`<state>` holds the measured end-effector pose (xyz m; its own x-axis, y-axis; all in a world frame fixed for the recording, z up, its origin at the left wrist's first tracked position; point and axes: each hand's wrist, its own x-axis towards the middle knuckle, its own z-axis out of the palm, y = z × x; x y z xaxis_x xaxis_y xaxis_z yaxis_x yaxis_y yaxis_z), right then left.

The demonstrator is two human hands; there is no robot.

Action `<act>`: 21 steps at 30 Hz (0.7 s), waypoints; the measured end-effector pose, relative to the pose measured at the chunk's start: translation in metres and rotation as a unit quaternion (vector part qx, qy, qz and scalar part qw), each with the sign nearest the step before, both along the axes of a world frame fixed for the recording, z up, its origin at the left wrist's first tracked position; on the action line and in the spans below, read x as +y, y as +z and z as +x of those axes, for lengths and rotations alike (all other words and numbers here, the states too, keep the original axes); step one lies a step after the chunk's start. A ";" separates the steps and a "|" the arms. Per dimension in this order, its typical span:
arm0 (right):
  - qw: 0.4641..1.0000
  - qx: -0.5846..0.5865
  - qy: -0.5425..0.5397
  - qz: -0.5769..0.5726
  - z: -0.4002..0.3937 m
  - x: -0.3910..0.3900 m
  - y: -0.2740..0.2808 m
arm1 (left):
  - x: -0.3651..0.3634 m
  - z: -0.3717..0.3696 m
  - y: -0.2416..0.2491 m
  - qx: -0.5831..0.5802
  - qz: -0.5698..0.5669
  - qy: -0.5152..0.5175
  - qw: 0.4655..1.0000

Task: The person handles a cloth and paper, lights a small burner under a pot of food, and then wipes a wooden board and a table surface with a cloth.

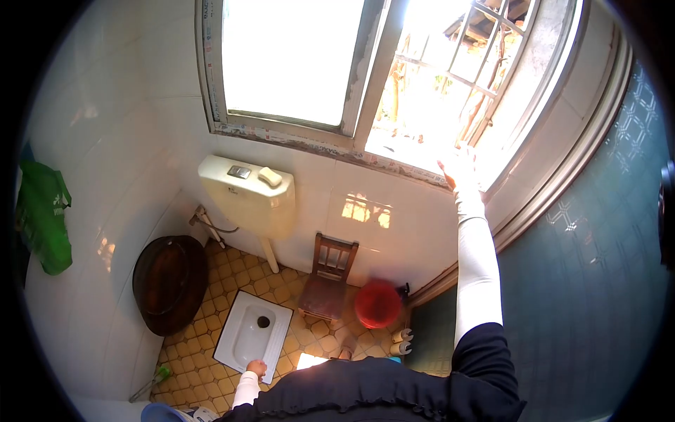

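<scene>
Because the window (371, 77) sat high, the right hand (460, 171) was presumably raised to reach its lower frame (408, 167), its grip untellable in glare; the left hand (257, 368) hung low, too small to judge.

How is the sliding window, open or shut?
Open at right: the sliding window shows bare metal bars; the right hand reaches into it.

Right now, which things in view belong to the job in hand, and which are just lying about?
Likely in the job:
- right hand, reaching up at the window
- window, its right side open

Apparently just about:
- chair
- red bucket
- green bag
</scene>
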<state>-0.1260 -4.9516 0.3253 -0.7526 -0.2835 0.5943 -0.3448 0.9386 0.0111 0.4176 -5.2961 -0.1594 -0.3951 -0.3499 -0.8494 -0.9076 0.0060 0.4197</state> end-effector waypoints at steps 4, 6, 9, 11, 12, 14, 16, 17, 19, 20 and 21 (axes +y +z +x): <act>0.998 0.049 0.031 0.010 -0.054 0.006 -0.002 | 0.023 -0.037 0.050 0.049 -0.068 -0.116 0.990; 0.996 0.081 0.026 0.015 -0.069 0.003 0.008 | 0.022 -0.047 0.033 0.076 -0.064 -0.136 0.986; 0.995 0.095 0.024 0.023 -0.094 0.010 0.008 | 0.027 -0.070 0.026 0.071 -0.031 -0.081 0.994; 0.998 0.064 0.017 0.015 -0.104 0.023 -0.004 | 0.035 -0.086 0.030 0.010 0.003 0.049 0.999; 0.999 0.046 0.015 0.010 -0.108 0.029 -0.012 | 0.038 -0.094 0.032 0.009 0.001 0.051 0.999; 1.000 0.015 0.009 0.002 -0.114 0.042 -0.026 | 0.045 -0.115 0.046 0.042 0.015 0.066 0.997; 1.000 0.001 0.010 -0.006 -0.120 0.049 -0.036 | 0.048 -0.135 0.050 0.050 0.018 0.074 0.996; 1.000 -0.002 0.012 -0.007 -0.123 0.050 -0.039 | 0.045 -0.146 0.043 0.066 0.015 0.062 0.996; 1.000 -0.006 0.020 -0.012 -0.128 0.049 -0.040 | 0.041 -0.169 0.036 0.086 0.013 0.046 0.995; 1.000 -0.005 0.024 -0.014 -0.131 0.047 -0.036 | 0.038 -0.184 0.039 0.105 0.007 0.020 0.994; 1.000 -0.004 0.027 -0.015 -0.134 0.046 -0.033 | 0.035 -0.196 0.041 0.123 0.001 -0.007 0.992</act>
